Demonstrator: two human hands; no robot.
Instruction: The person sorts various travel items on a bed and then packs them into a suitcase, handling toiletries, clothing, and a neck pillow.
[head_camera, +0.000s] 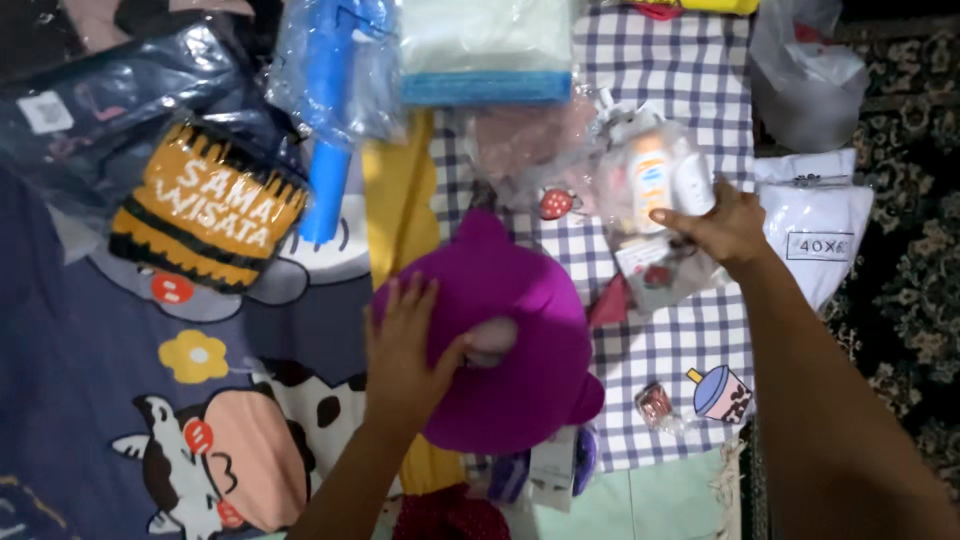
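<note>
My left hand (405, 350) lay flat, fingers spread, on the purple hat (500, 340), which rested on the checked cloth (680, 330); soft, light and limp, it looked best gathered at the crown. Farther off, my right hand (722, 228) pinched a clear packet of small bottles (655, 180), its fingers together on the crinkly, probably slippery film.

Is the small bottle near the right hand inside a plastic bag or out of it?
Inside. The white and orange bottle lies behind shiny, wrinkled clear plastic bag, with the right hand gripping that bag's edge.
</note>
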